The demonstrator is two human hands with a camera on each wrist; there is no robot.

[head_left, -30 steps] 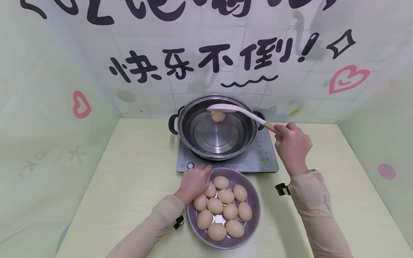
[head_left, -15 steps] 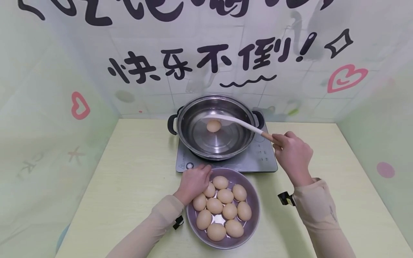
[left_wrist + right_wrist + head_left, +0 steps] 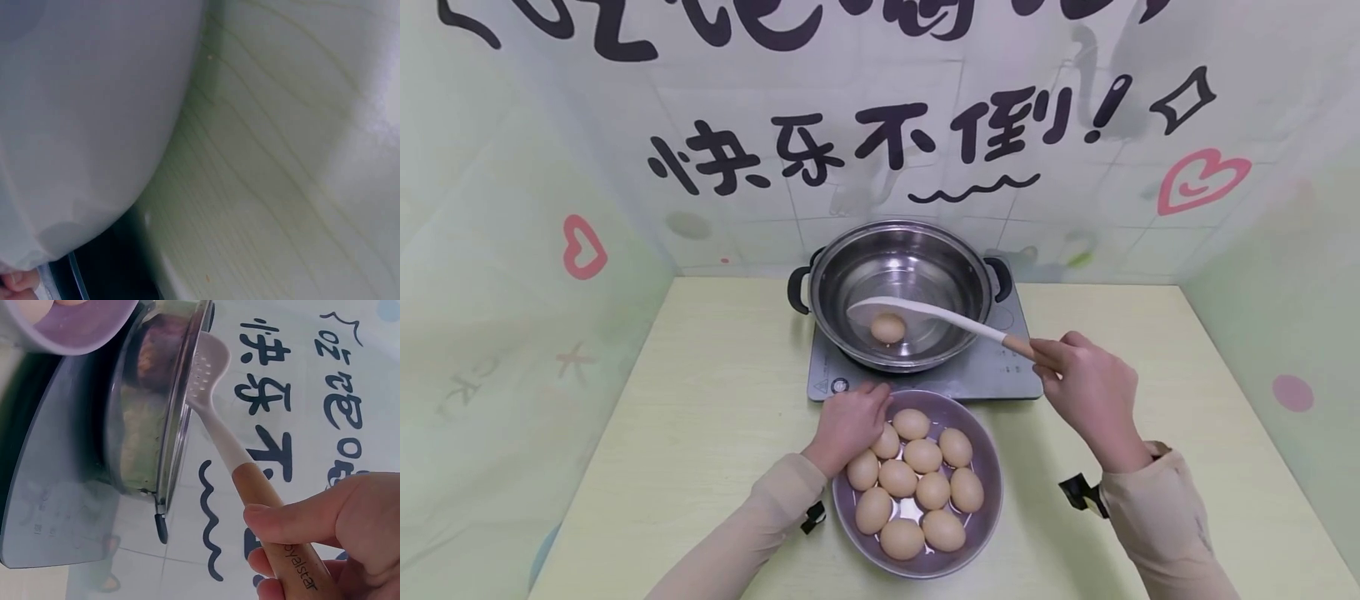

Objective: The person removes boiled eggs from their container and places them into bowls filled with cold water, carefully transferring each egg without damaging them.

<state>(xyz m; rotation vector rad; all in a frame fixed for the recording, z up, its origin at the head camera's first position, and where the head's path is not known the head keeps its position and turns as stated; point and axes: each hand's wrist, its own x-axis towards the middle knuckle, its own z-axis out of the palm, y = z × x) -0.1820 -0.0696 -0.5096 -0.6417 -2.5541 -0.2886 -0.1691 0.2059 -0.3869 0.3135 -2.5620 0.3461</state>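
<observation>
My right hand [image 3: 1093, 396] grips the wooden handle of a white slotted spoon [image 3: 215, 422], with holes showing in its head in the right wrist view. The spoon's head is over the inside of a steel pot [image 3: 827, 329], and one brown egg [image 3: 888, 328] sits just in front of it, low in the pot. My left hand [image 3: 850, 425] holds the far left rim of a purple bowl [image 3: 992, 508]. Several brown eggs [image 3: 898, 478] lie in that bowl. In the left wrist view the bowl's outer wall [image 3: 87, 112] covers most of the left hand; only fingertips [image 3: 22, 280] show.
The pot stands on a flat grey induction cooker [image 3: 992, 379], its black handles [image 3: 798, 289] sticking out at both sides. Behind is a printed wall sheet [image 3: 730, 237]. Pale wood tabletop [image 3: 700, 375] extends to the left and right of the bowl.
My right hand has moved slightly down and right. The spoon's head and the egg have come toward the near side of the pot. My left hand and the bowl stay put.
</observation>
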